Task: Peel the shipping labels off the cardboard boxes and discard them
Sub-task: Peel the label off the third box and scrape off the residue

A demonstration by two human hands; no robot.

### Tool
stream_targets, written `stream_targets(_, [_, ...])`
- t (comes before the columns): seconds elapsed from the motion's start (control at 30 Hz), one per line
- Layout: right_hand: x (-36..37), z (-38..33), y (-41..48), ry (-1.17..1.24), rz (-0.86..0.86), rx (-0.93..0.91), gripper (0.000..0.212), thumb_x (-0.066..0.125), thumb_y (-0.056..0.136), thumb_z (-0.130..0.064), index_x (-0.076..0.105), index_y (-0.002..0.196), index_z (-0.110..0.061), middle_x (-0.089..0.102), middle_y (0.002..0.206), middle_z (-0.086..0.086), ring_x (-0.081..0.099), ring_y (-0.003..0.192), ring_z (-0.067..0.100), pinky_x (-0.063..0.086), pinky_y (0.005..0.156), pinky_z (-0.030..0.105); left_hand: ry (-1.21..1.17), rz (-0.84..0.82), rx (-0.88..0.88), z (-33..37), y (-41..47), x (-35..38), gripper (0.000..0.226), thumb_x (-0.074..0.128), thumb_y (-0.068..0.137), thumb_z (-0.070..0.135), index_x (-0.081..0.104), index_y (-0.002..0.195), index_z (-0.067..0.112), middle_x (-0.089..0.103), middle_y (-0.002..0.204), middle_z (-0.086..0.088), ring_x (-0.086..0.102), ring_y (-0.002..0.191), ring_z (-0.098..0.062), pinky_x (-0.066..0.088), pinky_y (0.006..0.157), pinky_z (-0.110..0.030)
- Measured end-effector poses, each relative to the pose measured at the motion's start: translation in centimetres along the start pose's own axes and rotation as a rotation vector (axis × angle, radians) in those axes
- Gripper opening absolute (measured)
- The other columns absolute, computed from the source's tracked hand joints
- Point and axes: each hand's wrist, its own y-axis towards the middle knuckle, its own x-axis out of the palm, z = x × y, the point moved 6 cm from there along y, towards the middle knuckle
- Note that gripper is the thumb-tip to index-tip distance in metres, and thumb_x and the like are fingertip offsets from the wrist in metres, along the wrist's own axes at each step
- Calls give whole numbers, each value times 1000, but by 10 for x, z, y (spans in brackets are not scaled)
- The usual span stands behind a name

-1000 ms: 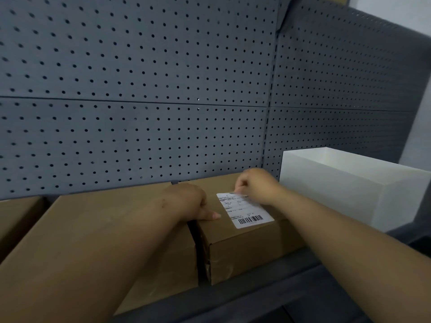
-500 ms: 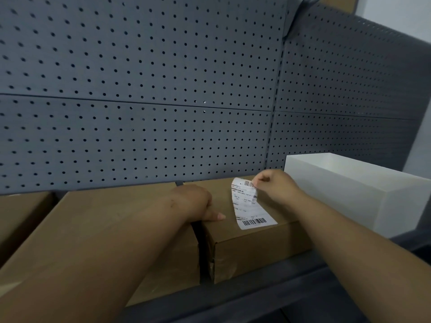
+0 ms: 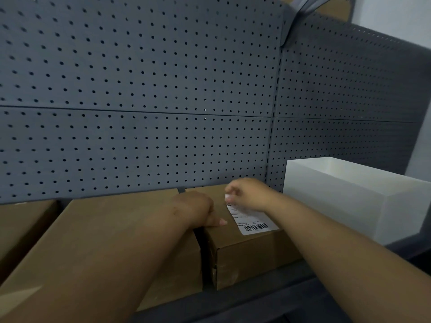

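right hand is up at the far end of the shipping label, fingers pinched on its lifted top edge, a bit blurred so the exact grip is hard to read, but the white corner shows between the fingertips. the near part of the label, with the barcode, lies flat on top of the small cardboard box. that box sits on the dark shelf, its front face toward us, a scuffed patch low on the left corner.

left hand is pressed down on the left top edge of the same box, palm flat, fingers spread out over the lid, thumb pointing toward the label and just short of it. it grasps nothing, it only bears down on the cardboard.

just left of the small box, with a narrow dark gap between them, lies a larger cardboard box, and the left forearm crosses over its top. further left another brown box is cut off by the edge of view.

to the right of the small box stands a white open-topped bin, near it but apart. behind everything runs the grey pegboard, panel after panel of holes, bending round at the right.
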Motion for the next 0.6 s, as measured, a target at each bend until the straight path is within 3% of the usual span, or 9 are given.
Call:
stream_targets(0.03, [-3, 1, 1, -7, 23, -12, 16, 63, 87, -37, 66, 100, -28, 64, 98, -11, 63, 100, 12, 49, 81, 26, -9, 2, -1, 0, 0, 0, 60, 43, 86, 63, 62, 112, 13, 66, 111, -6, 60, 103, -22, 48, 88, -34])
stream_targets(0.1, [-10, 1, -1, -12, 60, -26, 7, 68, 84, -32, 66, 88, -27, 59, 82, -15, 59, 83, 8, 42, 65, 20, -26, 5, -4, 0, -1, 0, 60, 43, 86, 63, 62, 113, 13, 65, 112, -6, 60, 104, -22, 48, 90, -34])
stream_targets(0.27, [-18, -18, -12, -148, 114, -71, 16, 64, 85, -37, 61, 83, -22, 51, 89, -9, 53, 90, 13, 40, 79, 27, -29, 4, -10, 0, 0, 0, 60, 44, 86, 64, 62, 113, 13, 66, 113, -6, 60, 104, -21, 47, 89, -34])
stream_targets(0.37, [-18, -34, -13, -391, 87, -82, 4, 61, 90, -21, 60, 93, -18, 51, 101, 2, 53, 108, 22, 43, 85, 32, -35, 8, -9, -1, 1, 1, 62, 44, 85, 64, 61, 116, 14, 65, 115, -5, 60, 106, -22, 49, 92, -34])
stream_targets(0.43, [-2, -46, -9, -483, 46, -87, 28, 60, 86, -4, 59, 113, -8, 53, 117, 10, 51, 114, 27, 42, 85, 33, -33, 12, -4, -1, 2, 1, 62, 44, 85, 64, 62, 115, 13, 66, 114, -6, 60, 105, -22, 49, 92, -35])
stream_targets(0.53, [9, -35, -10, -389, -77, -92, 31, 56, 88, -1, 57, 119, -1, 53, 119, 12, 55, 111, 27, 47, 85, 26, -24, 29, -2, -1, 1, 2, 61, 43, 85, 64, 61, 114, 13, 65, 113, -7, 60, 103, -23, 49, 90, -35])
stream_targets(0.6, [-22, 18, -12, -398, -50, 52, 24, 54, 92, -6, 62, 114, -4, 55, 117, 10, 57, 110, 25, 46, 85, 25, -18, 35, 0, -1, 0, 4, 61, 42, 86, 64, 58, 116, 13, 64, 114, -7, 60, 104, -22, 49, 89, -35])
